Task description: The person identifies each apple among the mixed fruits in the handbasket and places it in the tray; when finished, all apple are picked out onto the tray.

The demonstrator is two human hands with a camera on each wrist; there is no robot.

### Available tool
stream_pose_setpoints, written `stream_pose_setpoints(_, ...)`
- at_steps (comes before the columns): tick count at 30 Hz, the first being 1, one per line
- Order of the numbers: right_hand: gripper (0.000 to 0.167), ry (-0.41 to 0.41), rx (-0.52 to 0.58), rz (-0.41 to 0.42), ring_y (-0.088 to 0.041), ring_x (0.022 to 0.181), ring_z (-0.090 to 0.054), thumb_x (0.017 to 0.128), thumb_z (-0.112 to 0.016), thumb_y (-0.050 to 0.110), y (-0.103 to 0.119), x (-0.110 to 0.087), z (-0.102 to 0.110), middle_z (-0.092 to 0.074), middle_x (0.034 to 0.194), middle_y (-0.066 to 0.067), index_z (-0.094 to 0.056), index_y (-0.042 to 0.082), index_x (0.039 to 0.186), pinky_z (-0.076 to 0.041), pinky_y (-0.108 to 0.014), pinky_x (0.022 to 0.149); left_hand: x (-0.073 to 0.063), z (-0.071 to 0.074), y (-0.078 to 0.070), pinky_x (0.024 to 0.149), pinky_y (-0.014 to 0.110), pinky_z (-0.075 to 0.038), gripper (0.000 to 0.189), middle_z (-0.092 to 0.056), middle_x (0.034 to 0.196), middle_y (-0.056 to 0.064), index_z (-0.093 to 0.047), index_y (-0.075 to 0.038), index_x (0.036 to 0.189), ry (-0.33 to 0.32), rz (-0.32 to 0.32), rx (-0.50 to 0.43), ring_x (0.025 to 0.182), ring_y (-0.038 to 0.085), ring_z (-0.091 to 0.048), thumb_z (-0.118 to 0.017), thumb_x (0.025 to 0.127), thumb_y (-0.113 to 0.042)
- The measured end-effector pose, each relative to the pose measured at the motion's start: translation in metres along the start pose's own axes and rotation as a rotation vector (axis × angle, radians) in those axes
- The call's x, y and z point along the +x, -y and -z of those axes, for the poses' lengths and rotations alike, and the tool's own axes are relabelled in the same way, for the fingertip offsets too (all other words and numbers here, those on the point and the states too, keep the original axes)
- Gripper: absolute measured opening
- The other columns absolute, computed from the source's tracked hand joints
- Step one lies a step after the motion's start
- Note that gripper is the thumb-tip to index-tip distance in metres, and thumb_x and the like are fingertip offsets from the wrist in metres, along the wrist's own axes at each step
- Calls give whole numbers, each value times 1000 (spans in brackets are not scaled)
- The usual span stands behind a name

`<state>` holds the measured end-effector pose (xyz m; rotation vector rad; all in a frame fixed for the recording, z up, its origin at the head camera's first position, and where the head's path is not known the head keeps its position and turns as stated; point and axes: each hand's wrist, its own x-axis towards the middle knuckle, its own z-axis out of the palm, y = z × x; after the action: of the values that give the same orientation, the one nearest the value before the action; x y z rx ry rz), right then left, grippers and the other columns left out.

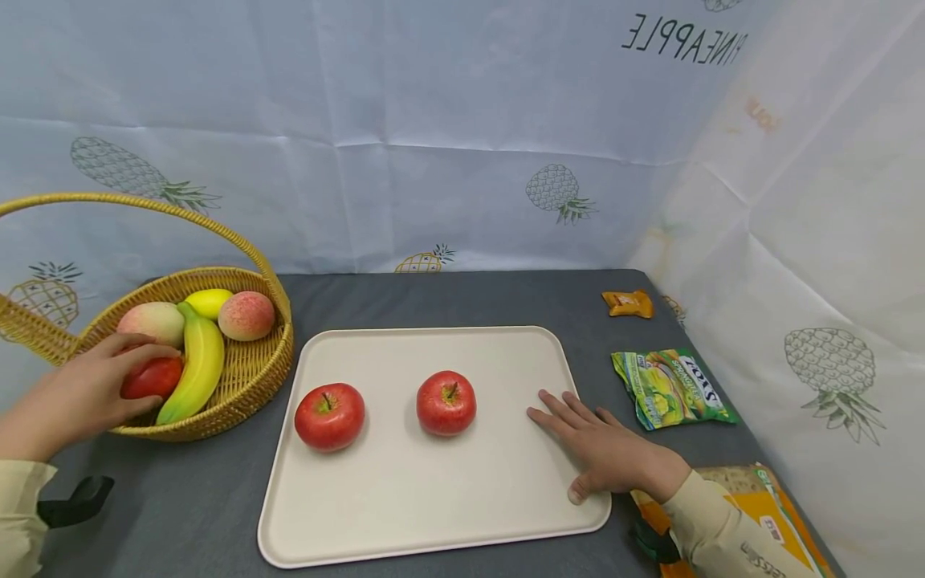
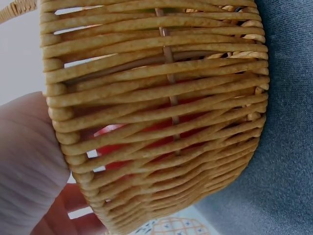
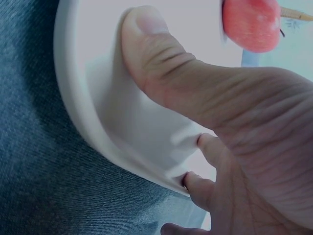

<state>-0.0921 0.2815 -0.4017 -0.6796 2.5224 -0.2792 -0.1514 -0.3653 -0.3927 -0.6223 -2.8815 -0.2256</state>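
Observation:
My left hand (image 1: 97, 393) reaches over the near left rim of a woven basket (image 1: 270, 365), thumb and fingers curled round a red apple (image 1: 155, 377). In the left wrist view, the basket's wall (image 2: 161, 117) hides most of that apple. Beside it lie a banana (image 1: 198, 365), two peaches, one of them (image 1: 247, 315) at the right, and a yellow fruit (image 1: 208, 302). Two more red apples, one left (image 1: 329, 417) and one near the middle (image 1: 446, 403), sit on a cream tray (image 1: 433, 498). My right hand (image 1: 600, 445) rests on the tray's right side with fingers spread.
Right of the tray lie a green snack bag (image 1: 672, 388) and a small orange wrapped packet (image 1: 627, 304). A yellow-orange package (image 1: 766, 506) is partly under the right forearm. The basket's tall handle (image 1: 209, 225) arches above the fruit. A pineapple-print curtain (image 1: 448, 160) borders the dark table.

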Motion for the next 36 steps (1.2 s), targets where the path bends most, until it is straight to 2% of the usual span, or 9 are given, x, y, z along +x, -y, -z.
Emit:
stream_pose_setpoints(11, 121, -1, -1, 9, -43, 152, -7, 69, -92, 35, 1, -1, 0, -4, 170, -7, -18, 25, 164, -19, -80, 104, 7, 19, -26, 85, 74, -29, 72, -46, 121, 35, -66, -2, 110, -184, -51, 76, 106, 56, -42, -98, 46, -3)
stream_pose_setpoints(13, 121, -6, -5, 12, -43, 152, -7, 68, -92, 35, 1, -1, 0, -5, 170, -7, -18, 24, 164, -19, -80, 104, 9, 27, -36, 87, 75, -27, 65, -45, 126, 35, -65, -3, 115, -226, -65, 55, 108, 59, -40, -96, 68, -34)
stream_pose_setpoints(15, 121, -11, -8, 17, -44, 152, -7, 68, -92, 35, 1, -1, 0, -5, 170, -7, -18, 24, 164, -20, -81, 103, 14, 37, -50, 87, 76, -28, 66, -45, 128, 34, -64, -4, 118, -257, -75, 48, 108, 60, -39, -96, 68, -33)
stream_pose_setpoints(18, 121, -16, -14, 20, -44, 152, -8, 68, -93, 34, 1, -1, 0, -5, 170, -7, -19, 24, 164, -20, -81, 103, 24, 50, -71, 94, 76, -29, 72, -47, 131, 32, -65, -9, 121, -306, -134, 15, 111, 59, -40, -56, 89, -72)
stream_pose_setpoints(20, 121, -18, -16, 19, -44, 152, -8, 68, -93, 34, 1, -1, 0, -5, 170, -7, -19, 23, 164, -20, -81, 103, 34, 58, -90, 92, 75, -34, 63, -50, 131, 30, -67, -11, 121, -355, -184, -4, 111, 57, -42, -60, 92, -66)
stream_pose_setpoints(22, 121, -20, -19, 18, -45, 152, -8, 68, -93, 34, 1, 0, 0, -5, 170, -8, -20, 23, 164, -20, -81, 103, 43, 65, -109, 90, 71, -38, 79, -53, 132, 27, -69, -14, 121, -398, -254, -45, 112, 54, -45, -29, 95, -76)
stream_pose_setpoints(28, 121, -19, -28, 15, -45, 152, -7, 68, -93, 34, 1, 1, 0, -5, 170, -7, -20, 23, 164, -20, -81, 103, 74, 70, -165, 81, 51, -42, 55, -55, 137, 17, -69, -20, 127, -420, -435, -228, 118, 42, -47, -48, 98, -61)
stream_pose_setpoints(32, 121, -15, -18, 17, -44, 152, -7, 68, -92, 35, 1, -1, 1, -5, 170, -8, -19, 23, 164, -19, -81, 103, 96, 60, -201, 82, 48, -48, 46, -52, 142, 13, -67, -24, 132, -332, -533, -332, 123, 37, -45, -76, 88, -37)
stream_pose_setpoints(36, 120, -10, -5, 22, -44, 152, -7, 69, -92, 36, 1, -2, 2, -5, 170, -8, -19, 23, 164, -19, -81, 103, 118, 46, -237, 86, 46, -54, 57, -50, 144, 8, -66, -27, 132, -219, -594, -404, 128, 33, -42, -86, 79, -21)
